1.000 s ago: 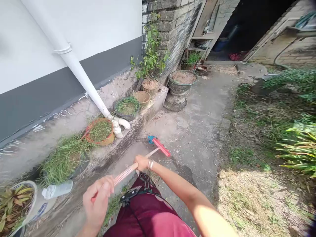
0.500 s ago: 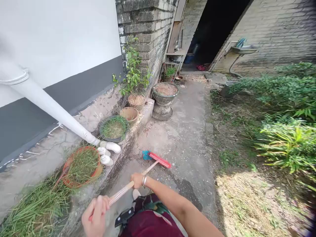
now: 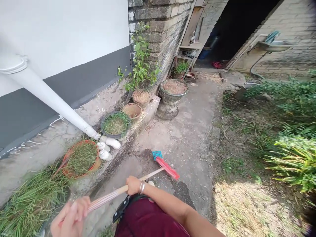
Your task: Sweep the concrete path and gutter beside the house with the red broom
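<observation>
My left hand [image 3: 70, 217] is wrapped round the upper end of a long wooden handle [image 3: 107, 199] at the bottom left. Further down the same handle, my right hand [image 3: 133, 185], with bracelets at the wrist, is closed round it. The handle leads to a red brush head [image 3: 168, 168] that rests on the concrete path. A small blue-green plastic grid [image 3: 157, 154] lies on the ground, right by the left end of the red head. A dark patch of dirt shows beside the grid.
Along the left ledge [image 3: 145, 123] stand an orange pot [image 3: 98, 163] of cut grass, several other pots and white pipe ends [image 3: 113, 143]. A pedestal planter [image 3: 174, 93] stands on the path [image 3: 195, 128]. Bushes [image 3: 293, 158] grow at the right.
The red head and the grid have shifted right in the view. My left hand has moved left and down, and my right hand slightly left. The view itself has shifted a little.
</observation>
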A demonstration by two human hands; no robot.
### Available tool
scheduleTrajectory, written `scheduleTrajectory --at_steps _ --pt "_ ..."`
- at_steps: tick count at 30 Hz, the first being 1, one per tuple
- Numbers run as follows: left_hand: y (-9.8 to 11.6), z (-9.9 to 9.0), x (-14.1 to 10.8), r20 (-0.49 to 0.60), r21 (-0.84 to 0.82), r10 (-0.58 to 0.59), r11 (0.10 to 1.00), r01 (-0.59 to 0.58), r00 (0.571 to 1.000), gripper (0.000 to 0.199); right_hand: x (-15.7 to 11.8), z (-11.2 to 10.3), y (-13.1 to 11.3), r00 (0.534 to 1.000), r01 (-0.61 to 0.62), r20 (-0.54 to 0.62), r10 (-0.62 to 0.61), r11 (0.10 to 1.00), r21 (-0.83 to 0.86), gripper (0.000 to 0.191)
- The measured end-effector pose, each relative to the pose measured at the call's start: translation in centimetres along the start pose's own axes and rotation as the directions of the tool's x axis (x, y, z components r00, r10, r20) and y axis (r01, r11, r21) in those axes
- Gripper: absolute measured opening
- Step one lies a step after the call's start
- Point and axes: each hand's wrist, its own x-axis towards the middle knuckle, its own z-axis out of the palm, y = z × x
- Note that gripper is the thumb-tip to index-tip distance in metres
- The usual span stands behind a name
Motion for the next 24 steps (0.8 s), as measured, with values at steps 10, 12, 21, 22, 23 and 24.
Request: scheduleTrajectory --at_steps 10,12,21,22,23,24 --pt "-3.5 7.6 -1.3 -0.095 0.045 -0.036 0.998 0.04 0.995 0.051 -1.5 -2.6 6.9 0.995 0.01 0.101 -0.011 1.0 0.013 0.013" --pt "-3.3 8.1 -1.5 -0.137 0.049 -0.067 0.996 0.074 0.988 0.052 -2.0 -2.2 6.9 0.992 0.015 0.123 -0.019 0.999 0.034 0.013" --pt "4.2 7.8 -1.8 -0.185 0.228 -0.003 0.973 0.046 0.983 0.047 -1.4 -2.0 -0.2 0.989 0.133 0.036 -0.143 0.971 0.199 0.015" --pt "5.0 7.8 -2.1 -0.201 0.263 0.024 0.964 0.03 0.979 0.046 -1.2 -2.3 -1.2 0.985 0.161 0.028 -0.17 0.964 0.213 0.016" --pt "5.9 7.8 -2.4 -0.208 0.308 0.064 0.951 0.003 0.976 0.047 -1.0 -2.6 -2.1 0.979 0.193 0.019 -0.203 0.954 0.231 0.018" --pt "6.6 7.6 -2.8 -0.195 0.363 0.111 0.931 -0.033 0.975 0.049 -0.9 -3.0 -3.1 0.971 0.231 0.006 -0.24 0.939 0.253 0.019"
